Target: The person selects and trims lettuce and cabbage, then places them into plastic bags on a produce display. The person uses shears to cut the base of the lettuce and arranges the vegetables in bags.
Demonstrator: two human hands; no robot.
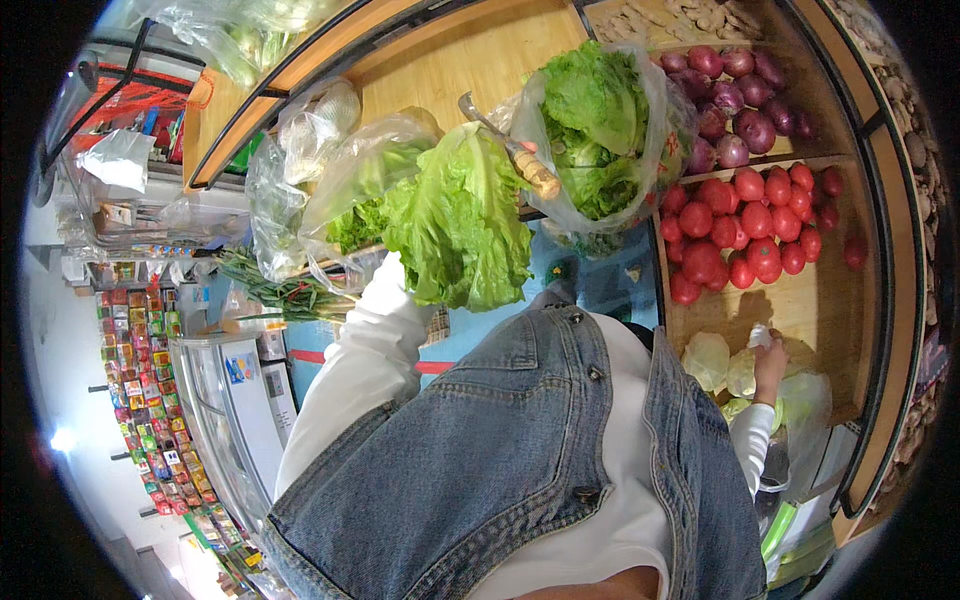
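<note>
A head of green leaf lettuce (pixel 469 225) is held up in front of me. My left sleeve runs in under its leaves, which hide my left hand. Against the lettuce's far right side rests a knife with a curved blade and wooden handle (pixel 536 171). A small pinkish patch shows by that handle; I cannot tell if it is a fingertip. Over at the right, my right hand (pixel 769 367) pinches a small crumpled white piece (pixel 760 335), perhaps paper or plastic. That hand is above pale round vegetables (pixel 706 358), probably cabbages, some in plastic film.
Tomatoes (pixel 757 219), red onions (pixel 754 131) and ginger (pixel 675 21) fill wooden compartments on the right. Bagged lettuce (pixel 596 127) stands ahead, other bagged greens (pixel 375 169) to the left. Green onions (pixel 289 289) stick out over the blue floor (pixel 322 337). A black-railed rim (pixel 892 300) borders the stand.
</note>
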